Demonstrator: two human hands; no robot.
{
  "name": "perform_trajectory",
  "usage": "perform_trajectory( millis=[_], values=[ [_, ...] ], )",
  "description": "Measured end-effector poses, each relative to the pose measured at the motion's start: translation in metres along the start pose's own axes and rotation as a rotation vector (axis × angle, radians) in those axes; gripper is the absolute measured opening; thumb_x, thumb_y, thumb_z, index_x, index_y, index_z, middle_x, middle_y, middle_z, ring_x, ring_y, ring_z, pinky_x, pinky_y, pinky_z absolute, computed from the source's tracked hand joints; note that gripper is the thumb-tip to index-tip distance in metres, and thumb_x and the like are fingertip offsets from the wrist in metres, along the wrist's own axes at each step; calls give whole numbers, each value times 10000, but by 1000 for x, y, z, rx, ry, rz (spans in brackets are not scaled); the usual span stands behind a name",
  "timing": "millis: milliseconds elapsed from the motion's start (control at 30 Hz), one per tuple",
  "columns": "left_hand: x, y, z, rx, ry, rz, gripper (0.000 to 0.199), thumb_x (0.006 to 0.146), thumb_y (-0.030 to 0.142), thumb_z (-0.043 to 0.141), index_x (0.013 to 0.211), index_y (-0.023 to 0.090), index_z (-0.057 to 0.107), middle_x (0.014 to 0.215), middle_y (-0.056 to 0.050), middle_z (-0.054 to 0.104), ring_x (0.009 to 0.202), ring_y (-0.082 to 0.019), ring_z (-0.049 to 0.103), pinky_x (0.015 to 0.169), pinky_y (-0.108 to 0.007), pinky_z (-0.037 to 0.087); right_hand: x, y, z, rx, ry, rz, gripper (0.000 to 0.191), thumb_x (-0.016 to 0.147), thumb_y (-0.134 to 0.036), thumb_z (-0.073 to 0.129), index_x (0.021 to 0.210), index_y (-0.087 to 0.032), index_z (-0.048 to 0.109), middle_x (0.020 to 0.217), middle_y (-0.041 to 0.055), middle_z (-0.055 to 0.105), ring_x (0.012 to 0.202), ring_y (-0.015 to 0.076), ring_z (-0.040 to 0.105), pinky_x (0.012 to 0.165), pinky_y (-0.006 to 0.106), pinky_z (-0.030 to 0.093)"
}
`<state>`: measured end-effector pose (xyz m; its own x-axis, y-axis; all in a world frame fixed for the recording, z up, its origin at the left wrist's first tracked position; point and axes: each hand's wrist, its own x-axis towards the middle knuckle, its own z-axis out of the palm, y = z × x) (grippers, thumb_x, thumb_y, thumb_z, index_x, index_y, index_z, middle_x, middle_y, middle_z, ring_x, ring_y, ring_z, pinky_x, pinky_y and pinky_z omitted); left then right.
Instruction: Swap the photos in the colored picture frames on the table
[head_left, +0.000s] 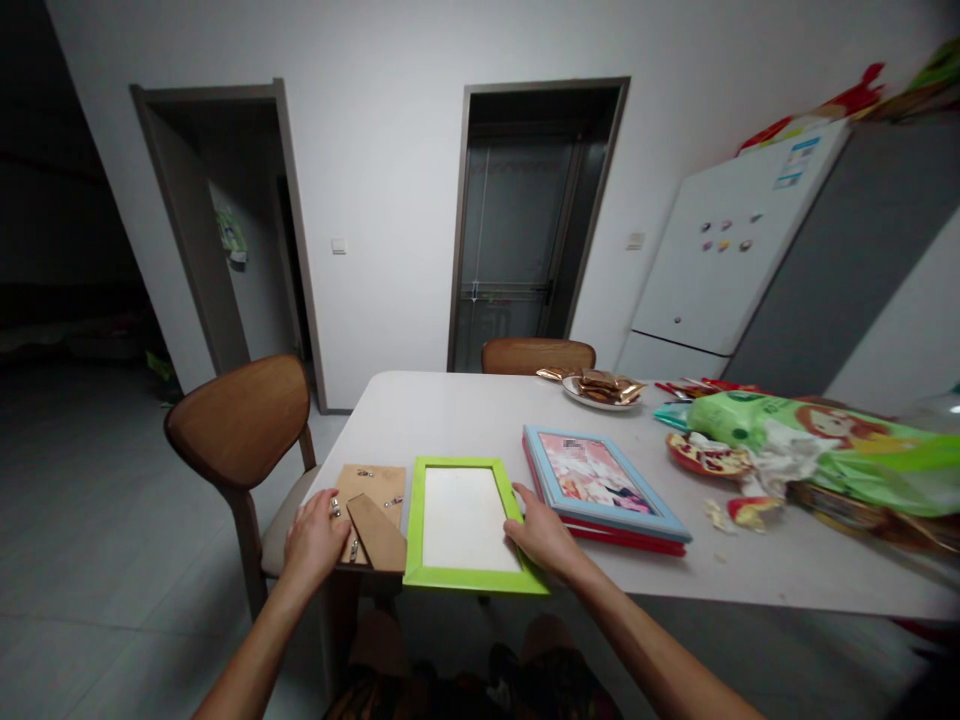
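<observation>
A bright green picture frame [457, 579] lies at the near edge of the white table, its opening showing plain white. My right hand [541, 535] grips the frame's right side, thumb on top and fingers at the outer edge. To its left is a brown backing board [377, 487] with metal clips and a fold-out stand [377, 535]. My left hand [318, 535] is closed at the board's left edge, fingers curled by a metal clip. Right of the green frame sits a stack of picture frames, a light blue one [551, 490] with a pink picture on top and red ones beneath.
On the white table [442, 412] stand a plate of wrapped snacks [602, 388], an opened pomegranate [705, 458], peel pieces [752, 512] and a green tissue pack [862, 440]. Wooden chairs stand left [244, 420] and behind [538, 354]. A fridge [720, 260] is at right.
</observation>
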<state>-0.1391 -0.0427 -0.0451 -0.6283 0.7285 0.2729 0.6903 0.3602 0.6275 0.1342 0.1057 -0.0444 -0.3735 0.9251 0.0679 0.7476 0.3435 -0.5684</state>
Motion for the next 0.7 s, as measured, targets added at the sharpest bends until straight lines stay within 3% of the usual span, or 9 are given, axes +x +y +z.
perform_trajectory(
  millis=[133,333,433,567,633,700],
  values=[
    [-19,36,19,-37,19,184,391,699,157,464,1088,138,441,1180,-104,470,1137,-210,386,980,-362,270,-9,-13,-12,519,-148,139,666,676,-167,350,1308,-107,149,813,72,628,591,146,588,526,233,430],
    [-65,114,51,-205,-211,523,515,639,235,609,1121,179,433,1258,-96,412,1157,-230,359,979,-410,294,-16,-31,-25,930,-200,150,706,671,-143,351,1325,-136,86,775,44,621,535,128,570,525,250,449],
    [-73,137,55,-181,-204,624,498,661,219,585,1131,185,422,1256,-93,412,1145,-236,361,966,-424,309,-17,-33,-25,984,-172,121,728,673,-188,450,1321,-157,119,708,17,606,506,121,545,521,250,441],
    [-67,145,46,-144,-156,719,440,685,70,433,1107,195,431,1107,-66,518,1038,-198,445,912,-357,371,-15,-29,-21,950,-149,87,752,664,-249,523,1312,-160,150,635,-14,571,502,112,526,494,225,413],
    [-59,140,36,-187,-58,669,451,679,49,392,1104,197,426,1024,-57,541,969,-183,481,865,-325,403,-11,-23,-19,810,-111,87,721,662,-232,512,1301,-141,190,645,-10,575,516,112,530,490,213,397],
    [-50,128,25,-249,77,532,436,685,64,387,1101,190,419,983,-59,535,906,-175,507,805,-306,432,-7,-16,-16,566,-47,79,657,668,-221,488,1276,-106,268,629,-5,574,522,116,528,489,209,378]
  ],
)
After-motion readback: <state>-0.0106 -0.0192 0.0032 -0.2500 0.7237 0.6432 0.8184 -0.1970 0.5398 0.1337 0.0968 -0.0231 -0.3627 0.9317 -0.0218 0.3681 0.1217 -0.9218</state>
